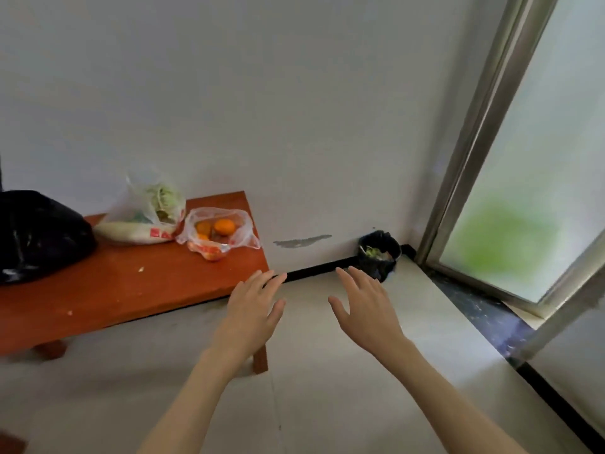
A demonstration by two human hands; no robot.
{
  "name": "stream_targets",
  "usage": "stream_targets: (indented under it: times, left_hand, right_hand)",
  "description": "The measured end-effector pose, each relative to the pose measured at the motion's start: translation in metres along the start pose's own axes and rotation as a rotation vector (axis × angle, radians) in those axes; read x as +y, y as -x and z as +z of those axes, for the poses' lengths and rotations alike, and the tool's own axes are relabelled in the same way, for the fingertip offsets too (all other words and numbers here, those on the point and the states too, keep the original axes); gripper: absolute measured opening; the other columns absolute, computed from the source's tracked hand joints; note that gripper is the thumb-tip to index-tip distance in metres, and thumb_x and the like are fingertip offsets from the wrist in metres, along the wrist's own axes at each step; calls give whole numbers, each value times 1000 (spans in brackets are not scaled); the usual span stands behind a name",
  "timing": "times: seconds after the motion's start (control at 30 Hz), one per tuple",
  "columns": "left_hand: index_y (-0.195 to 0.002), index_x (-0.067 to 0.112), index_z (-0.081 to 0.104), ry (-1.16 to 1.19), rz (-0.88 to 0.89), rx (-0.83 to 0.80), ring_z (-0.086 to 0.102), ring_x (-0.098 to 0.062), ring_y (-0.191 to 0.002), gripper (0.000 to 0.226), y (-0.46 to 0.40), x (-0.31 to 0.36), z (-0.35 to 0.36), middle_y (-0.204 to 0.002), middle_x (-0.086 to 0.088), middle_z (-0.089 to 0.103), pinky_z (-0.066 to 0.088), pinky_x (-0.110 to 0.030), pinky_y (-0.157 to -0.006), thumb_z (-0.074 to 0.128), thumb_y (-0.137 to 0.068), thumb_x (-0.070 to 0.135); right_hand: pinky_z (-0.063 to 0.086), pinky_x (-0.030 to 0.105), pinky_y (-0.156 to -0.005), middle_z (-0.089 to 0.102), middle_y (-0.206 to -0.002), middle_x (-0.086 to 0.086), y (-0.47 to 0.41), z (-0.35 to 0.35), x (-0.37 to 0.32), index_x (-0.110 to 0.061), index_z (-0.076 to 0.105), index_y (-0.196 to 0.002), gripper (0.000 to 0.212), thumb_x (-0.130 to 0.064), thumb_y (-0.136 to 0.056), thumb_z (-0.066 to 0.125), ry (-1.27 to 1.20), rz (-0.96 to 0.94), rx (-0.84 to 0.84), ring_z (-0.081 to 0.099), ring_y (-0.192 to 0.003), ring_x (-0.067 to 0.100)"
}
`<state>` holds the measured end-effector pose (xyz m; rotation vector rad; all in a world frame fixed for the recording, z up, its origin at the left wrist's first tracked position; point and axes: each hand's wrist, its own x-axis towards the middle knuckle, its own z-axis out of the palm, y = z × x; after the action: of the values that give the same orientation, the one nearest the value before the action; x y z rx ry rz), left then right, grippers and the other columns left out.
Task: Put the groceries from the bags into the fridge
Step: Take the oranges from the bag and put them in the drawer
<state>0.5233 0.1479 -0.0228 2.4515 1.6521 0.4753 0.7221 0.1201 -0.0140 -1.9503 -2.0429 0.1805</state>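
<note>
— Just beyond the fingertips of our left hand (252, 306), up and to the left, sit the groceries: a clear bag of oranges (217, 232) on the red-brown bench (114, 290), near its right end.

— And our fingers?

— Both hands hold nothing. The left hand's fingers are straight and lightly spread, palm down, over the bench's right corner. Our right hand (363, 309) is the same, fingers wide and relaxed, above the pale floor (327, 404).

— Where is the other bag?

— Left of the oranges, touching it, farther from our fingers: a white bag with leafy greens (147, 214). It slumps with its long axis running left to right along the wall, the knotted top pointing up. The orange bag's mouth opens towards the right.

— Anything more on the bench?

— A black bag (36, 234) at the far left, well apart from our hands.

— And past the right fingers?

— A small black bin (378, 253) in the corner, just beyond the fingertips, beside the frosted glass door (523, 191).
</note>
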Motion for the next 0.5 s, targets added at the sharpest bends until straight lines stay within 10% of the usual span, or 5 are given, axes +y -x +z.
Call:
stream_targets:
  times: [0.5]
  left_hand:
    - [-142, 27, 30, 17, -288, -36, 21, -12, -140, 47, -127, -163, 17, -151, 5, 29, 19, -31, -114, 34, -97, 41]
  right_hand:
    - [18, 32, -115, 28, -151, 3, -219, 93, -60, -22, 20, -147, 55, -40, -98, 38, -86, -162, -197, 23, -140, 20]
